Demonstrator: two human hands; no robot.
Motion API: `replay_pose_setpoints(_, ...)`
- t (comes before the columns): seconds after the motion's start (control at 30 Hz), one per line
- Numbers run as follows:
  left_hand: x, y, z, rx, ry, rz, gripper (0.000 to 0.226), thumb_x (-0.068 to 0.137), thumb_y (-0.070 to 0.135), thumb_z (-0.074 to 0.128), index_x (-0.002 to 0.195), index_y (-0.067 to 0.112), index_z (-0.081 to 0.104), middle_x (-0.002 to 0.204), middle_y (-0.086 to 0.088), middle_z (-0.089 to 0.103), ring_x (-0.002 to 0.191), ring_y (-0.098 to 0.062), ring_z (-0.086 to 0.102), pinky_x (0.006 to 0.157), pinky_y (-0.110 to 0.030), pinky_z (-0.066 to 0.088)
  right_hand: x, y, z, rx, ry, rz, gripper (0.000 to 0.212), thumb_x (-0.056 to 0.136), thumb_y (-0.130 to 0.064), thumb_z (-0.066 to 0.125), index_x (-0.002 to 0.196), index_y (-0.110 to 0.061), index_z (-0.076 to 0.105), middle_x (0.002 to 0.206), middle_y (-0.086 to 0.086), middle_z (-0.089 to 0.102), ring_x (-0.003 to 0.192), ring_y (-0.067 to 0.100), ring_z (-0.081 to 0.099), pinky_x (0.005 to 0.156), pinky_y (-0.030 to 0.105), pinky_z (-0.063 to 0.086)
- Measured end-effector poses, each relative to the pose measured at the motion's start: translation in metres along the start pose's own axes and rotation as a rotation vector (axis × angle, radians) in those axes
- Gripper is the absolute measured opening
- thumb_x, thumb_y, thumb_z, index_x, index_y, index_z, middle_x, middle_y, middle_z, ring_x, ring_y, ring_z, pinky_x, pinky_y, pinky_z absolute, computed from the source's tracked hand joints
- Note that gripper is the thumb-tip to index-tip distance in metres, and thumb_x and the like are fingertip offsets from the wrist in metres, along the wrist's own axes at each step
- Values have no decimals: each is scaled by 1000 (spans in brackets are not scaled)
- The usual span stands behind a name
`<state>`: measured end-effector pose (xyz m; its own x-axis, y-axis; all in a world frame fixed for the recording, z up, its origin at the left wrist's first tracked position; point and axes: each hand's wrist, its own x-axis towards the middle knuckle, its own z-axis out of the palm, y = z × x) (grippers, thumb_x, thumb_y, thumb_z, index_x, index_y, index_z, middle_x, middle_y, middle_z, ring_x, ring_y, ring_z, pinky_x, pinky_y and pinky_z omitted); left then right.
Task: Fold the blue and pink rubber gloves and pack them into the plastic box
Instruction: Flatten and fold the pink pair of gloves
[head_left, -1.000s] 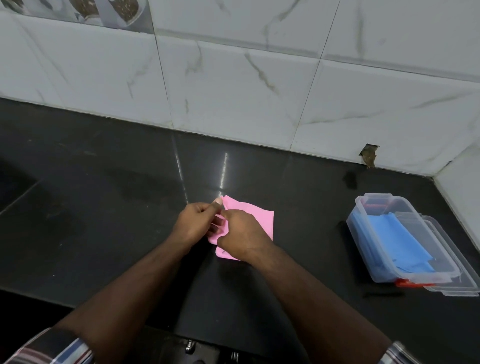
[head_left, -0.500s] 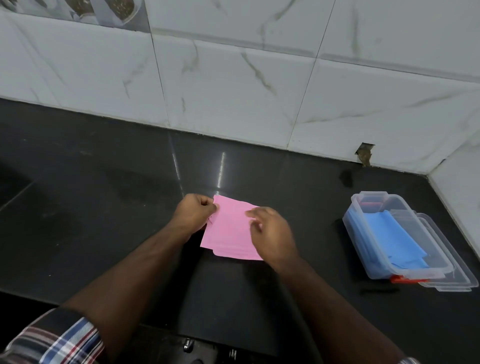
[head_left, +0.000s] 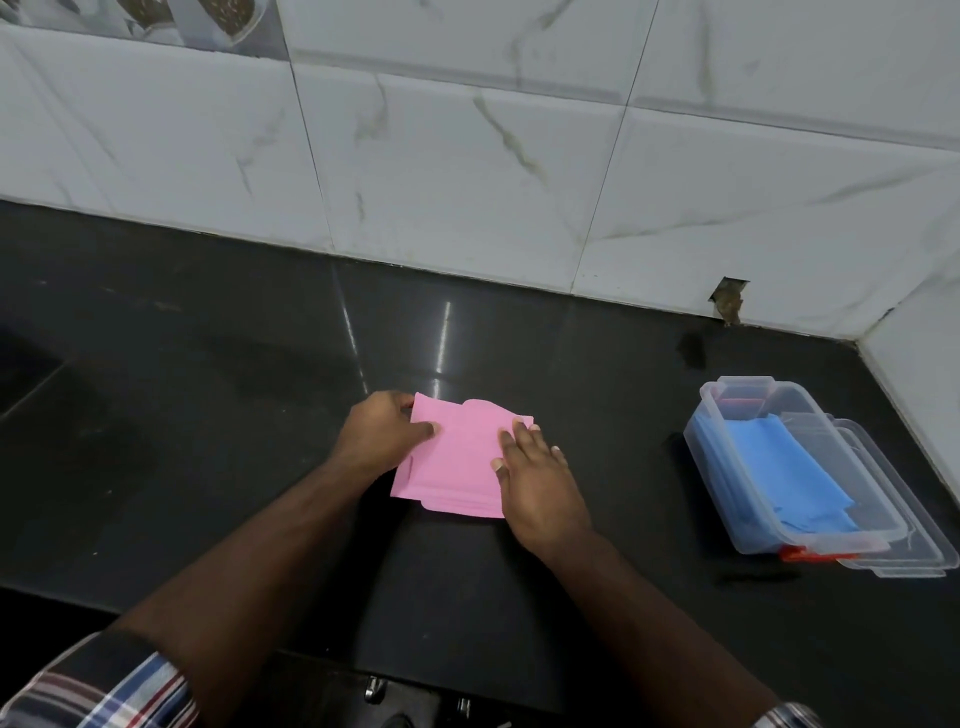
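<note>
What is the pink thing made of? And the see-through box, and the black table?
Pink glove: looks like thin matte rubber, lying flat in floppy layers. Plastic box: clear, slightly glossy plastic; the blue glove shows through its wall. Counter: probably polished black stone, since it mirrors light streaks.

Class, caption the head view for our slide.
Both hands flatten folded pink gloves; blue gloves already fill the box.

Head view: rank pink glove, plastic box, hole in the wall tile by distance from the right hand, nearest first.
1. pink glove: under the right hand, whose fingers press on it, centre of the counter.
2. plastic box: to the right on the counter, blue glove inside.
3. hole in the wall tile: far right, at the wall's base.
</note>
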<state>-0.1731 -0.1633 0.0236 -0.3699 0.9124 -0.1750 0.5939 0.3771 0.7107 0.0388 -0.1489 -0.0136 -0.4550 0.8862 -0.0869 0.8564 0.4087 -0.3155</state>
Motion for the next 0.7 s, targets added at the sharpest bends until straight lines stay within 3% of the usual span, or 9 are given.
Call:
replay_pose_setpoints(0.17, 2, -2, 2, 44, 10, -13, 24, 85, 22, 73, 108, 19, 76, 87, 3, 74, 86, -18, 69, 71, -26, 47, -1, 9, -11, 152, 43, -15, 49, 106, -22, 29, 154, -17, 24, 164, -1, 18, 151, 15, 11, 121, 39, 14)
replay_pose_setpoints(0.33, 1, 1, 1, 36, 32, -5, 23, 89, 19, 67, 110, 23, 75, 85, 4, 73, 88, -19, 67, 72, -25, 43, -6, 27, -11, 57, -3, -8, 49, 105, -23, 29, 154, -18, 26, 164, -3, 18, 152, 16, 10, 122, 39, 12)
replay_pose_setpoints(0.43, 5, 2, 1, 105, 35, 4, 12, 90, 17, 60, 92, 15, 72, 79, 0, 69, 84, -25, 65, 67, -27, 42, -7, 26, -6, -15, -5, -16, 49, 106, -30, 28, 154, -22, 26, 164, -4, 17, 152, 18, 8, 121, 41, 11)
replay_pose_setpoints(0.5, 4, 3, 2, 162, 75, 21, 14, 87, 12, 54, 74, 9, 52, 72, -3, 57, 78, -30, 58, 59, -30, 38, -6, 25, -4, -62, 9, -14, 48, 106, -32, 28, 153, -23, 27, 164, -4, 18, 152, 21, 9, 121, 43, 11)
replay_pose_setpoints(0.53, 2, 4, 4, 202, 117, 45, 13, 86, 12, 53, 74, 10, 47, 76, -5, 54, 81, -32, 56, 60, -32, 39, -6, 24, -4, -78, 21, -16, 48, 105, -33, 29, 152, -24, 29, 163, -3, 20, 151, 22, 10, 121, 43, 12)
replay_pose_setpoints(0.57, -2, 4, 5, 261, 164, 84, 5, 85, 14, 54, 82, 12, 53, 87, -7, 55, 88, -33, 55, 66, -35, 45, -5, 23, -4, -91, 32, -21, 48, 105, -33, 30, 152, -23, 32, 162, -2, 22, 151, 24, 12, 120, 44, 13)
replay_pose_setpoints(0.63, -13, 6, 16, 414, 237, 185, 34, 87, 23, 60, 120, 19, 63, 116, -9, 57, 107, -33, 54, 86, -43, 50, -5, 22, -6, -107, 37, -32, 47, 104, -34, 32, 150, -24, 34, 162, -1, 24, 150, 25, 14, 120, 45, 15)
replay_pose_setpoints(0.7, -25, 11, 30, 492, 197, 350, 49, 91, 33, 57, 139, 26, 55, 134, -3, 55, 122, -29, 52, 98, -44, 43, -4, 23, -8, -101, 23, -41, 47, 104, -34, 32, 151, -26, 33, 163, -2, 20, 151, 23, 10, 120, 45, 14)
